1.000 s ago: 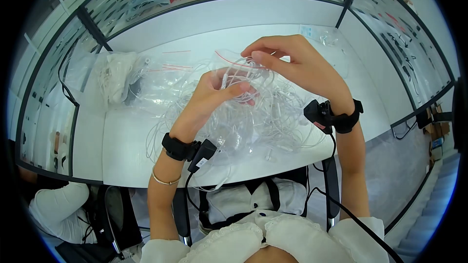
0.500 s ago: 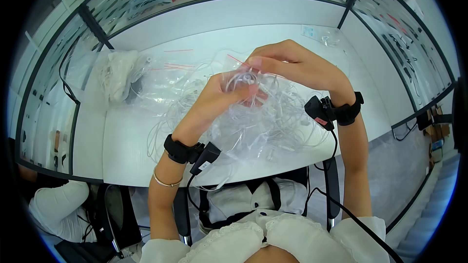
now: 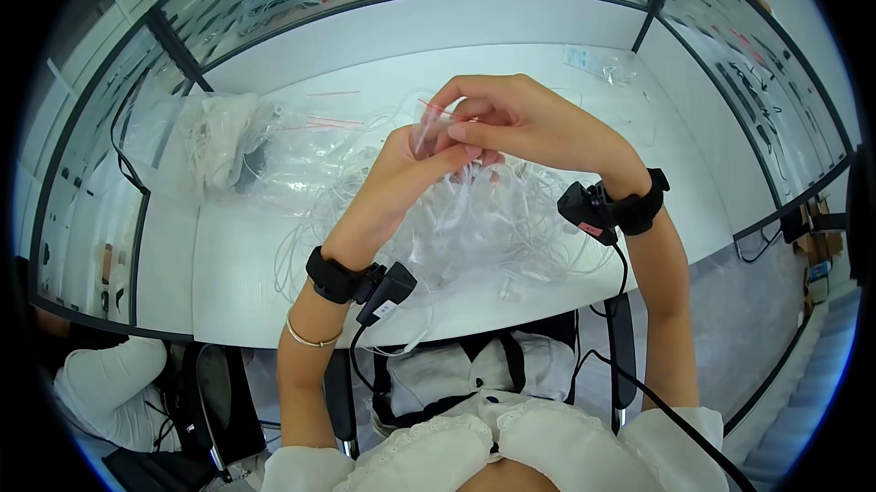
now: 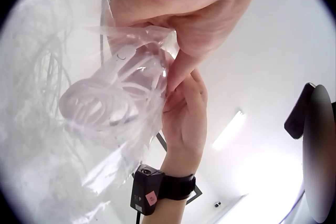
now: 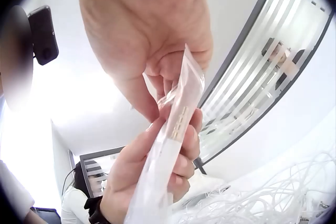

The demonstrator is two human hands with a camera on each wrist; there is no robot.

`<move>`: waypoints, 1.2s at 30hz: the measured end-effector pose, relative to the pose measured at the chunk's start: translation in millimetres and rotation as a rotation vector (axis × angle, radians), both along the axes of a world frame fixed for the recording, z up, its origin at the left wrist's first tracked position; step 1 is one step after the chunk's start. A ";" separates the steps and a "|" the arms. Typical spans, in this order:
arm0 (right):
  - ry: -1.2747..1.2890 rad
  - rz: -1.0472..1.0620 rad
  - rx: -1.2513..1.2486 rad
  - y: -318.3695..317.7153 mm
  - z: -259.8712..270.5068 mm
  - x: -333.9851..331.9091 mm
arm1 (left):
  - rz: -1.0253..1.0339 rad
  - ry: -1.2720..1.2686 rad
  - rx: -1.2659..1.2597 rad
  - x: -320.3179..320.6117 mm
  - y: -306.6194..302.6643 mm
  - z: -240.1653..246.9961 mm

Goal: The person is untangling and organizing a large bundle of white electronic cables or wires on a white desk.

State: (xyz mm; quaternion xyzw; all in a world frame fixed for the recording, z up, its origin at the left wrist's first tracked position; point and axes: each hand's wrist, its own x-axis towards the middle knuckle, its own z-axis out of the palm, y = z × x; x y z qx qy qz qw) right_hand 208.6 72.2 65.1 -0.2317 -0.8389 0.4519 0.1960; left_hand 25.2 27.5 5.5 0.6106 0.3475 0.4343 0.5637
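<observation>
A clear plastic zip bag [image 4: 113, 150] with a coiled white cable [image 4: 97, 103] inside hangs from both hands, above the table. My left hand [image 3: 383, 182] grips the bag near its top, thumb against the plastic. Close against it, my right hand [image 3: 543, 127] pinches the bag's upper edge between thumb and fingers. A red strip [image 3: 434, 109] marks that edge in the head view. The right wrist view catches the bag edge-on, with small printing [image 5: 180, 121] on it. Under the hands spreads a tangled pile of white cables [image 3: 538, 236].
More clear bags with red strips [image 3: 333, 122] lie left of the pile, beside a bagged off-white bundle [image 3: 222, 141]. A small packet with a blue label [image 3: 578, 57] lies at the back right. Low partitions [image 3: 411, 22] enclose the white table [image 3: 237, 264].
The right hand has come down and left to meet the left hand at the bag's top. The coiled cable, earlier visible between the hands, now sits lower, under them.
</observation>
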 end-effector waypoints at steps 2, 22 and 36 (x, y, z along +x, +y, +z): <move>0.047 0.023 0.117 4.6 -6.5 1.5 | 0.049 -0.040 -0.026 -0.6 0.6 -0.2; 0.133 -0.232 0.243 2.2 -10.2 16.2 | 0.281 -0.097 0.135 -2.5 -3.9 18.8; 0.323 -0.347 0.019 6.2 -13.8 24.4 | 0.397 -0.087 0.200 -12.7 -12.0 19.8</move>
